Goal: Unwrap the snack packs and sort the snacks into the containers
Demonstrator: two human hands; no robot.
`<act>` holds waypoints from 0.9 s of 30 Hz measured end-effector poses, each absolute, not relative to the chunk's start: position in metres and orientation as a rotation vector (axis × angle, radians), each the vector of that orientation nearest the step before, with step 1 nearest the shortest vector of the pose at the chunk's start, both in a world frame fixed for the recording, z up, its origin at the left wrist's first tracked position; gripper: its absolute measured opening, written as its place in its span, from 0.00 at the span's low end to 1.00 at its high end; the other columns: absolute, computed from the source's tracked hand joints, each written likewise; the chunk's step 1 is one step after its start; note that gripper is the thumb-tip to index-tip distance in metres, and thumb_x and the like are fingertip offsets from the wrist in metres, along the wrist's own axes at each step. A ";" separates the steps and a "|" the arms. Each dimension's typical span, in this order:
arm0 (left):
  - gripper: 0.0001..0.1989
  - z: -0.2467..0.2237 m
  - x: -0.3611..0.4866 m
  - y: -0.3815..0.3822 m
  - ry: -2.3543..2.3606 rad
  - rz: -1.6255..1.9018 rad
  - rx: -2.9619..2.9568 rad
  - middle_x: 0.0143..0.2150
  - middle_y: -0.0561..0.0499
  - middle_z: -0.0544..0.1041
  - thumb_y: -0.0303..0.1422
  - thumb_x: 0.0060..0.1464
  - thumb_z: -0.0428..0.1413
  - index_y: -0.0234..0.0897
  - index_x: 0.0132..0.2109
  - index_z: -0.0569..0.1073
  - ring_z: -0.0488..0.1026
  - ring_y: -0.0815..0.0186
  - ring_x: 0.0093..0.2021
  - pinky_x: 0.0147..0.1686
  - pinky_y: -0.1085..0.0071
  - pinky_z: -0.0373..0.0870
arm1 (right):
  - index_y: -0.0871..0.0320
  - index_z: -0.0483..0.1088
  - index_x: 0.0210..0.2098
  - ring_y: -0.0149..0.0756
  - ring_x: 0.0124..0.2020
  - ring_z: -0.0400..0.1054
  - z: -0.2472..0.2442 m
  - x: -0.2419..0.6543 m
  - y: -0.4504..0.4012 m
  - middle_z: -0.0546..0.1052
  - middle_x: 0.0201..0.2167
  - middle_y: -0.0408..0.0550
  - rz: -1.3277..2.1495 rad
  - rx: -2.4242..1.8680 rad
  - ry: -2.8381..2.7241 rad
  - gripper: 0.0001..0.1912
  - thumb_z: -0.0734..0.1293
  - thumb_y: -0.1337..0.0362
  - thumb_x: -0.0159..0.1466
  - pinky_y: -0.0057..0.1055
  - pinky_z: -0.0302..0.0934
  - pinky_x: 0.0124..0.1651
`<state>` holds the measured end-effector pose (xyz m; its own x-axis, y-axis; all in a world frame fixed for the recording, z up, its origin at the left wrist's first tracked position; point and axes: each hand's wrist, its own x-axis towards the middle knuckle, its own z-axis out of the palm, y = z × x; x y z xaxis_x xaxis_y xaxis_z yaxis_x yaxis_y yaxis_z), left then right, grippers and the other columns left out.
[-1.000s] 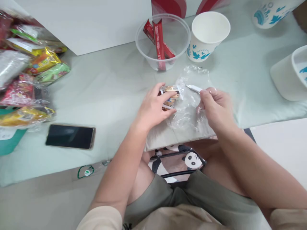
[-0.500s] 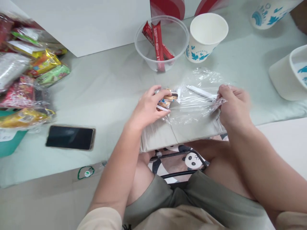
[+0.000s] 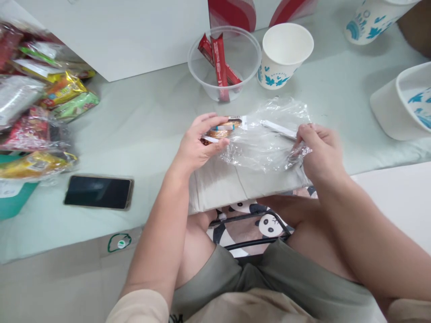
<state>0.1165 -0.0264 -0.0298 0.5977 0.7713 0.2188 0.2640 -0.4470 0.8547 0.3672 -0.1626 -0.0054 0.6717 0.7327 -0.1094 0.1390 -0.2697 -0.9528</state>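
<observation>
Between the thumb and fingers of my left hand (image 3: 197, 141) are small wrapped snacks (image 3: 225, 130) with brown, blue and white packaging; the fingers hide part of them. My right hand (image 3: 319, 148) pinches the gathered edge of a clear plastic bag (image 3: 261, 152), which spreads crumpled across the cloth between both hands. A narrow white strip (image 3: 278, 128) lies at the bag, close to my right fingers. Just beyond the hands stands a clear plastic bowl (image 3: 247, 67) with several red stick packets (image 3: 219, 63) inside.
Paper cups with blue leaf prints stand at the back, one (image 3: 285, 54) beside the bowl and another (image 3: 373, 22) farther right. A white container (image 3: 390, 107) is at right. A phone (image 3: 98, 192) lies at left, below a heap of packaged snacks (image 3: 43, 103).
My left hand has moved left with the snacks, away from the bag. The plastic, stretched taut before, now lies looser. My right hand still pinches its edge, slightly farther left.
</observation>
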 end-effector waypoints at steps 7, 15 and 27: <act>0.33 -0.042 0.115 -0.020 0.861 0.943 2.035 0.63 0.43 0.71 0.61 0.49 0.64 0.47 0.55 0.81 0.75 0.54 0.59 0.57 0.58 0.78 | 0.54 0.61 0.21 0.27 0.18 0.54 -0.010 0.373 -0.159 0.60 0.15 0.35 0.670 -1.585 -0.420 0.13 0.68 0.66 0.59 0.28 0.49 0.24; 0.36 -0.025 0.129 -0.031 0.964 0.953 1.608 0.62 0.46 0.77 0.66 0.51 0.59 0.52 0.60 0.75 0.78 0.53 0.59 0.51 0.59 0.80 | 0.54 0.63 0.21 0.29 0.18 0.59 -0.021 0.370 -0.156 0.64 0.16 0.37 0.688 -1.692 -0.489 0.16 0.67 0.62 0.65 0.30 0.49 0.24; 0.34 -0.019 0.164 -0.048 0.899 0.882 1.360 0.58 0.45 0.79 0.62 0.51 0.62 0.46 0.56 0.71 0.81 0.59 0.50 0.49 0.64 0.79 | 0.55 0.63 0.22 0.27 0.21 0.60 -0.012 0.333 -0.133 0.67 0.17 0.38 0.828 -1.416 -0.579 0.17 0.64 0.60 0.66 0.28 0.54 0.29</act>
<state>0.1639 -0.0478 -0.0193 0.4091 0.9123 -0.0194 -0.0018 0.0221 0.9998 0.3333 -0.1331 -0.0117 0.6060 0.7857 -0.1237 -0.1524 -0.0380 -0.9876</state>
